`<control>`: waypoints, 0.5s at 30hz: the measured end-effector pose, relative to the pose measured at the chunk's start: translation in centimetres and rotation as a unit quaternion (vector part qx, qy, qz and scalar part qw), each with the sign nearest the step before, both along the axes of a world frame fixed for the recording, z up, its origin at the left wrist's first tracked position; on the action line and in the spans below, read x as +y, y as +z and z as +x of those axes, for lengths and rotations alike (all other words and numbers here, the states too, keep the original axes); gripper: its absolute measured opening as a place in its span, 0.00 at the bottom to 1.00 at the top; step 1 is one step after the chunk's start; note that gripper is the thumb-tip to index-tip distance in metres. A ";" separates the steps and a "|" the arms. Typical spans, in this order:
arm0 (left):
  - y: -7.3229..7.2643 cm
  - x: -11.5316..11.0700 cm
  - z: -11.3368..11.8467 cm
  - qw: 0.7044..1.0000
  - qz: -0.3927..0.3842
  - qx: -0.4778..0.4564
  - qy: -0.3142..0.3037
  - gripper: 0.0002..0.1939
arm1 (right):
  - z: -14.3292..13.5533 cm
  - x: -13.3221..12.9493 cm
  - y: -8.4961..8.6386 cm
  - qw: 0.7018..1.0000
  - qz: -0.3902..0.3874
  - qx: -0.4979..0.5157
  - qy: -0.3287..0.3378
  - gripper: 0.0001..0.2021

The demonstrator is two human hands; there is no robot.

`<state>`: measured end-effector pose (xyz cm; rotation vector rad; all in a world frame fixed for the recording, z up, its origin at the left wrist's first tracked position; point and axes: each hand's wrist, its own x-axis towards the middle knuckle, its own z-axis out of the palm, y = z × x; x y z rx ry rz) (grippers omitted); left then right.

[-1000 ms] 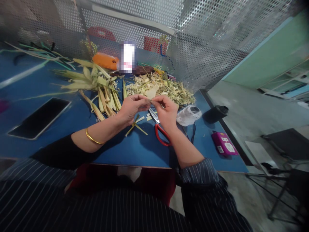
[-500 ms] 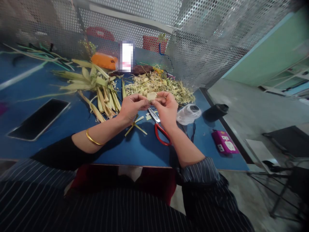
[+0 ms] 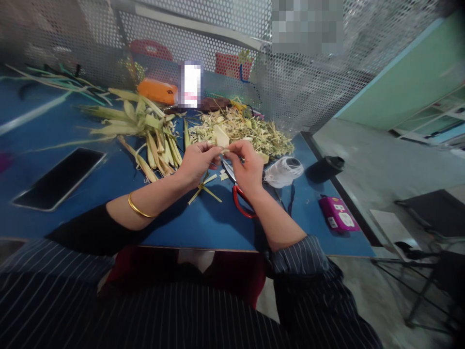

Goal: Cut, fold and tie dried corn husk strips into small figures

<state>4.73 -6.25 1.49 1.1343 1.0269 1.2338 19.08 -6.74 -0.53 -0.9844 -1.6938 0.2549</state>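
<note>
Between the fingertips of both hands is a pale piece of corn husk (image 3: 221, 136), its wide end standing up above them. My left hand (image 3: 196, 162) pinches it from one side, and my right hand (image 3: 247, 165) pinches it from the other. Fingers hide its lower part. Below my right hand lie red-handled scissors (image 3: 240, 199), partly covered by that hand. A small star-shaped bundle of husk strips (image 3: 204, 186) rests on the blue table (image 3: 189, 228) under my left wrist. Small pale scraps (image 3: 224, 175) lie near the blades.
Whole corn husks (image 3: 156, 140) lie left, and a heap of shredded husk (image 3: 243, 127) lies behind my hands. On the right are white string (image 3: 284, 171), a black spool (image 3: 325, 168) and a purple pack (image 3: 338, 213). A phone (image 3: 60, 178) lies left; a perforated metal screen (image 3: 225, 29) stands behind.
The husk piece has turned and now points up more above my fingertips. My right hand has shifted slightly left, and a pale husk end now shows at its right side.
</note>
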 end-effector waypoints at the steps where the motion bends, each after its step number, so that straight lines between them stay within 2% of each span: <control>1: 0.1 0.0 0.0 1.000 -0.011 -0.009 -0.003 0.08 | 0.1 0.0 0.0 0.999 0.016 -0.029 -0.005 0.02; 5: 0.1 0.0 -0.3 0.998 -0.039 -0.045 -0.035 0.06 | 0.5 0.1 -0.2 0.995 0.052 -0.082 -0.022 0.03; 9: 0.0 0.3 -0.5 0.995 -0.050 -0.071 -0.054 0.04 | 0.6 0.1 0.0 0.995 0.050 -0.087 -0.029 0.04; 15: -0.1 0.0 -0.2 0.997 -0.006 -0.068 -0.023 0.06 | 0.1 -0.2 0.6 1.000 -0.010 0.027 0.007 0.04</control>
